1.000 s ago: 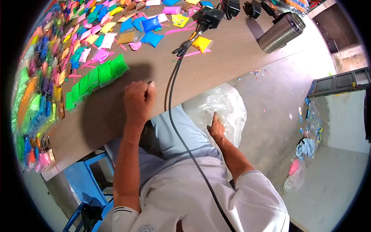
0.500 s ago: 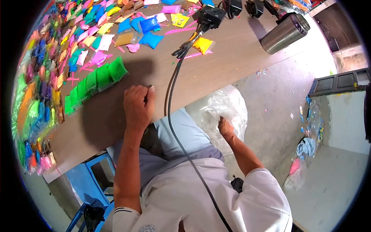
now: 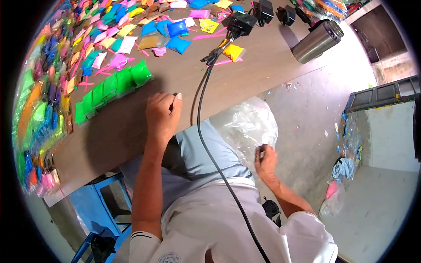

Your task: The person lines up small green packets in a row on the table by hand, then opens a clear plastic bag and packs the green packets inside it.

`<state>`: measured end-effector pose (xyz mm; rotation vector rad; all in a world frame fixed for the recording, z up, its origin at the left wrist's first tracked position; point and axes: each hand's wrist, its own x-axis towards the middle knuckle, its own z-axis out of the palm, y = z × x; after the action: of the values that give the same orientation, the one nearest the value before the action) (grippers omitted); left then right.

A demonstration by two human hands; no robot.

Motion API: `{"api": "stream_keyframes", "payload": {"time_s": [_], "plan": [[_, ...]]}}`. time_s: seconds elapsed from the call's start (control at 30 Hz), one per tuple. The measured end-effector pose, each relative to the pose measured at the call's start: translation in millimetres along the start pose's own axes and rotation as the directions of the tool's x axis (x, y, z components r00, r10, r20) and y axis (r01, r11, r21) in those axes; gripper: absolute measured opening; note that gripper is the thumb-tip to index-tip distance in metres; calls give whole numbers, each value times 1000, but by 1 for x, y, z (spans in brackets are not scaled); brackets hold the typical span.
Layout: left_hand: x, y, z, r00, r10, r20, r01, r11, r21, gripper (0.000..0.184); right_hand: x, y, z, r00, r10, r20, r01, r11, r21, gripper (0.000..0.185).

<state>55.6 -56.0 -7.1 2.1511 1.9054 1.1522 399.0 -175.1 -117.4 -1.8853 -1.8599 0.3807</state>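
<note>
My left hand (image 3: 163,116) rests at the near edge of the brown table, closed, with the thumb against the curled fingers. Whatever it may hold is hidden. To its left lies a row of joined bright green packets (image 3: 113,85). My right hand (image 3: 266,163) is over the floor side, beside a clear plastic bag (image 3: 252,122) that stands by my leg. Its fingers are bent together, and I cannot make out anything in them. A black cable (image 3: 200,118) runs down between the two hands.
Many small coloured packets (image 3: 127,45) and pink strips cover the far left of the table (image 3: 263,74). A steel flask (image 3: 317,41) lies near the right edge, by black adapters (image 3: 263,12). A blue chair (image 3: 94,204) stands at lower left; plastic litter (image 3: 346,166) lies by the wall.
My right hand has drawn back from the plastic bag toward my body, its fingers now turned upward. The view has shifted slightly; my left hand stays closed at the table edge.
</note>
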Motion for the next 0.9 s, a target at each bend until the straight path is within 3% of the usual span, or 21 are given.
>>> {"api": "stream_keyframes", "payload": {"time_s": [0.1,0.17,0.2,0.27,0.3,0.4,0.5,0.53,0.57,0.63,0.73,0.8,0.9], "plan": [[-7,1,-2,1000,-6,-12,5,999,-53,27,31,5,-44,989,61,-132,-57,998,33,10],[-17,6,-5,1000,-10,-28,7,996,-88,27,50,16,-61,962,150,-230,-26,884,467,15],[-24,10,-9,999,-41,-8,40,994,-100,28,60,20,-72,961,145,-236,-19,886,464,15],[-43,17,-15,997,-78,5,78,987,-140,26,76,20,-93,894,297,-337,-53,816,576,18],[-52,22,-19,997,-78,1,77,987,-141,26,81,12,-102,894,293,-340,-49,817,575,18],[-76,38,-36,996,-81,21,84,960,-267,21,92,-4,-116,871,391,-298,25,571,820,18],[-102,46,-47,995,-95,14,95,956,-278,23,97,-15,-125,831,461,-313,3,558,830,20],[-114,46,-48,923,-318,218,386,754,-531,28,99,-15,-126,837,450,-311,65,482,874,21],[-126,44,-45,775,-433,461,625,415,-661,34,99,-18,-128,841,443,-311,71,479,875,21],[-163,27,-20,775,-405,485,596,212,-775,44,98,-33,-139,856,440,-273,81,406,910,21],[-193,23,-10,700,-438,564,676,152,-721,47,96,-48,-142,858,459,-233,49,377,925,20],[-202,23,-7,670,-410,619,662,-47,-748,50,94,-55,-136,869,452,-201,38,345,938,20],[-202,23,-6,703,-408,583,650,36,-759,51,92,-60,-117,875,451,-177,36,304,952,18]]}}
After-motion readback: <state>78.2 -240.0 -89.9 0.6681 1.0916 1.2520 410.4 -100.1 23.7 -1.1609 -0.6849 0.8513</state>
